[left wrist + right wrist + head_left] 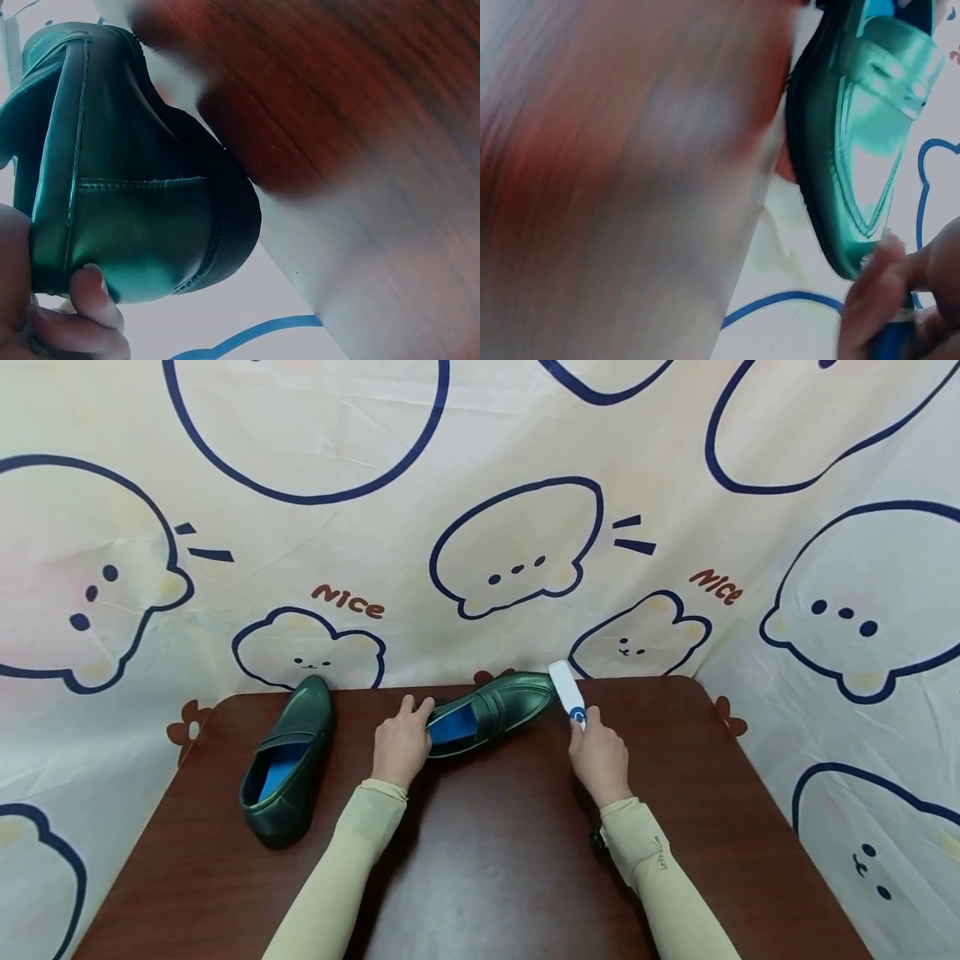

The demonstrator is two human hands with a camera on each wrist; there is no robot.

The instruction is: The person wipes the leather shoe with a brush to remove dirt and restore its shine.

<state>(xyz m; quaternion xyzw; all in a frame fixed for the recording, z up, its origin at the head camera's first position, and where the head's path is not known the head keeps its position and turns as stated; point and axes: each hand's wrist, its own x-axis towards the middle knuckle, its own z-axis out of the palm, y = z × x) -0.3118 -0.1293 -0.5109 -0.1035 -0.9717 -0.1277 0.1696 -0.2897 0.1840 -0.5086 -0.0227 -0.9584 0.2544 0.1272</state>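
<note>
A dark green loafer (517,700) with a blue insole points its toe to the right near the table's back edge. My left hand (401,742) grips it by the heel, fingers at the rim of its opening. In the left wrist view the fingertips (94,292) curl against the back of the heel. My right hand (602,758) holds a white-handled brush (564,683) with a blue mark, its head right at the shoe's toe. The right wrist view shows the fingers around the handle close by the toe; the bristles are mostly hidden.
A matching green loafer (292,764) stands on the left side of the brown table (495,860), toe toward the back. A pale curtain (517,643) with cartoon outlines hangs behind the table and along both sides.
</note>
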